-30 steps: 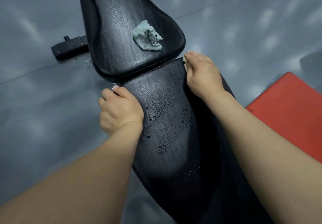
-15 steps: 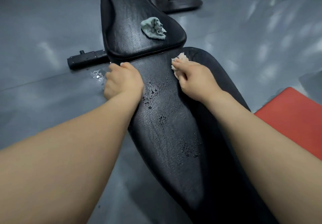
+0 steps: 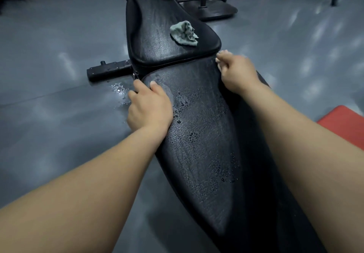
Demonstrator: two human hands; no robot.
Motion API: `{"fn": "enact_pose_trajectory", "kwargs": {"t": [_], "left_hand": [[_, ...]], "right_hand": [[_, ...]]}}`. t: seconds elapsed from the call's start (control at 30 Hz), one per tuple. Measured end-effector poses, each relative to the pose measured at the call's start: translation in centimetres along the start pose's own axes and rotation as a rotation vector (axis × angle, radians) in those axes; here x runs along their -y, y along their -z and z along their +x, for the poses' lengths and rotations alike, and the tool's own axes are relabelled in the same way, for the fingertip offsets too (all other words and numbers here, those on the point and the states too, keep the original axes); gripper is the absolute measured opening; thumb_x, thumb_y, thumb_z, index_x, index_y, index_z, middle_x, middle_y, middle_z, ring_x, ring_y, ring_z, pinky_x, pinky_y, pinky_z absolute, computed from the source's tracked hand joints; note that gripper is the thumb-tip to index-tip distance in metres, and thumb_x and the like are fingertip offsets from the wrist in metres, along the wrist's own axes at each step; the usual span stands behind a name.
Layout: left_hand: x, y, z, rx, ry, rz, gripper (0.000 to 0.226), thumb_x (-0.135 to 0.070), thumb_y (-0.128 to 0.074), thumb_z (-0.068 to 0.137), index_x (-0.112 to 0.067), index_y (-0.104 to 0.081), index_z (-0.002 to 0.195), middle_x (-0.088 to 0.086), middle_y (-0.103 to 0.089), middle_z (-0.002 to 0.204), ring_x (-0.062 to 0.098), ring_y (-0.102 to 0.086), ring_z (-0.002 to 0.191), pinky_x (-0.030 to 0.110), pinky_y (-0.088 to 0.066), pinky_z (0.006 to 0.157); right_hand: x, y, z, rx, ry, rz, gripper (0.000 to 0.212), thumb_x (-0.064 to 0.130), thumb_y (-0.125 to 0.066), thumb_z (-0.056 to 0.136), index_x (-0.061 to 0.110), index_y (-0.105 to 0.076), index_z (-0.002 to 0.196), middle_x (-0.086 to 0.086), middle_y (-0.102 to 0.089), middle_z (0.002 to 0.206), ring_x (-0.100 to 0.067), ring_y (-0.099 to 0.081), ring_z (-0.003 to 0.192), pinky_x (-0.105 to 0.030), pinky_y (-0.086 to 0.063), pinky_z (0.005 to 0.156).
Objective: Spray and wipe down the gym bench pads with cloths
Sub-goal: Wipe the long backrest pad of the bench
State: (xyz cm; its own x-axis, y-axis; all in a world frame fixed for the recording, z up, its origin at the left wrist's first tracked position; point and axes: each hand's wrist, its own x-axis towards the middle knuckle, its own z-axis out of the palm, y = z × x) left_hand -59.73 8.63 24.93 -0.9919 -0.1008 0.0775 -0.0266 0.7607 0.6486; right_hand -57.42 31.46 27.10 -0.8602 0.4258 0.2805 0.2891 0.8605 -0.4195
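**Head view, looking down along a gym bench.** We see two black padded sections set end to end. The near pad (image 3: 199, 154) runs from the lower right toward the centre and carries beads of spray (image 3: 182, 103) across its cracked surface. The far pad (image 3: 155, 36) begins just beyond it and narrows toward the upright frame.

The left hand (image 3: 149, 109) is clamped on the left edge of the near pad, near its far end. Its thumb lies on top and its fingers are curled over the side.

The right hand (image 3: 236, 71) rests with bent fingers on the far right corner of the same pad, well apart from the left. It holds down a pale cloth (image 3: 221, 54), of which only a blurred scrap shows at the fingertips.

A second, grey-green cloth (image 3: 184, 33) lies crumpled and untouched on the right part of the far pad, near its closer edge.

On the grey floor (image 3: 49, 115), a black frame bar (image 3: 109, 71) juts left from the joint between the pads, with a splash of droplets (image 3: 118, 91) just in front of it. A red mat (image 3: 346, 123) lies at the right edge, and other gym machines (image 3: 206, 2) stand at the top.
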Motion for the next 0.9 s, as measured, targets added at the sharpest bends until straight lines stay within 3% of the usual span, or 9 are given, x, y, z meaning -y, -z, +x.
{"fn": "enact_pose_trajectory", "kwargs": {"t": [0.33, 0.53, 0.67, 0.77, 0.83, 0.9], "left_hand": [[0.1, -0.2, 0.0, -0.04, -0.033, -0.014, 0.044, -0.044, -0.028, 0.107, -0.011, -0.044, 0.132, 0.019, -0.052, 0.136, 0.047, -0.059, 0.114, 0.048, -0.043, 0.084], [0.4, -0.4, 0.2, -0.051, -0.057, -0.001, 0.044, -0.043, -0.028, 0.107, -0.01, -0.043, 0.133, 0.02, -0.053, 0.135, 0.046, -0.059, 0.114, 0.044, -0.036, 0.077], [0.5, -0.6, 0.3, -0.059, -0.059, 0.01, 0.045, -0.042, -0.027, 0.107, -0.01, -0.043, 0.134, 0.019, -0.053, 0.135, 0.046, -0.06, 0.112, 0.043, -0.031, 0.074], [0.5, -0.7, 0.2, -0.063, -0.062, 0.003, 0.045, -0.042, -0.027, 0.107, -0.01, -0.042, 0.135, 0.019, -0.052, 0.135, 0.046, -0.06, 0.112, 0.042, -0.031, 0.074], [0.5, -0.7, 0.2, -0.066, -0.064, -0.001, 0.044, -0.042, -0.028, 0.107, -0.01, -0.043, 0.135, 0.019, -0.052, 0.135, 0.046, -0.06, 0.112, 0.042, -0.031, 0.074], [0.6, -0.7, 0.3, -0.068, -0.064, 0.004, 0.044, -0.042, -0.028, 0.107, -0.011, -0.043, 0.134, 0.019, -0.052, 0.135, 0.046, -0.06, 0.113, 0.043, -0.031, 0.074]], "right_hand": [[5.0, -1.4, -2.3, 0.088, 0.366, -0.002, 0.037, 0.013, -0.055, 0.102, 0.01, -0.062, 0.138, -0.005, -0.055, 0.149, -0.017, -0.044, 0.143, -0.019, -0.023, 0.118], [0.3, 0.4, -0.1, 0.017, 0.101, -0.03, 0.035, 0.024, -0.055, 0.104, 0.017, -0.064, 0.137, -0.004, -0.059, 0.144, -0.02, -0.051, 0.138, -0.029, -0.033, 0.119], [-0.3, 0.8, 0.5, 0.017, -0.07, -0.162, 0.028, 0.026, -0.046, 0.102, 0.018, -0.067, 0.118, -0.012, -0.069, 0.126, -0.038, -0.06, 0.119, -0.042, -0.05, 0.097], [3.0, -0.3, 0.1, 0.027, 0.017, -0.222, 0.02, 0.016, -0.046, 0.094, 0.013, -0.063, 0.106, -0.014, -0.069, 0.118, -0.041, -0.061, 0.11, -0.043, -0.052, 0.087], [4.1, -1.0, -0.3, 0.056, 0.162, -0.187, 0.026, 0.013, -0.047, 0.096, 0.01, -0.065, 0.115, -0.01, -0.068, 0.126, -0.037, -0.06, 0.118, -0.046, -0.051, 0.095], [3.8, -0.9, -0.1, 0.06, 0.194, -0.14, 0.03, 0.019, -0.048, 0.102, 0.01, -0.066, 0.125, -0.008, -0.065, 0.135, -0.031, -0.057, 0.128, -0.045, -0.047, 0.105]]}}
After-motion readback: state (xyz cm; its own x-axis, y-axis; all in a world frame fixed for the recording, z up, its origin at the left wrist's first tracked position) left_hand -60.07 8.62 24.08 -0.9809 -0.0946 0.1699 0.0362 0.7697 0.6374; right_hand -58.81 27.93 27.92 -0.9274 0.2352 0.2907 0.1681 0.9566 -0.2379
